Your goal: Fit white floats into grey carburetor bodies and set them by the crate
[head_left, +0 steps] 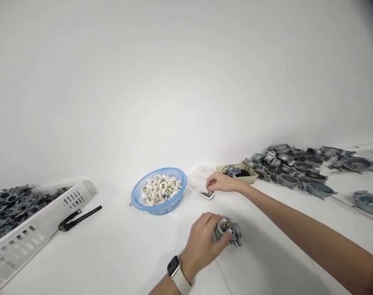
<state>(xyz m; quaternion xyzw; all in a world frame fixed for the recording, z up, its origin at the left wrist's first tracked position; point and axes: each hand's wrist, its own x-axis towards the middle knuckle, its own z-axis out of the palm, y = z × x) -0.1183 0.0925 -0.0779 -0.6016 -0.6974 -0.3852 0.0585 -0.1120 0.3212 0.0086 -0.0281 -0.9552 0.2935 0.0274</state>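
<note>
My left hand (204, 237), with a watch on its wrist, is closed around a small grey metal housing (236, 233) on the white table. Set in the top of the housing is a white ring-shaped part with brass-coloured pieces inside. Farther forward, my right hand (217, 182) reaches down to a small shallow white tray (208, 197). Its fingertips are pinched together over some small, thin metal pieces in the tray. Whether one of these is between the fingers is too small to make out.
A blue basket (158, 210) of white ring-shaped parts stands left of the tray. Behind my right hand sits a cream tray (251, 179) with dark parts. Grey metal housings (285, 164) are heaped at right. A black watch (78, 217) lies beside a white crate (35, 241) of dark parts.
</note>
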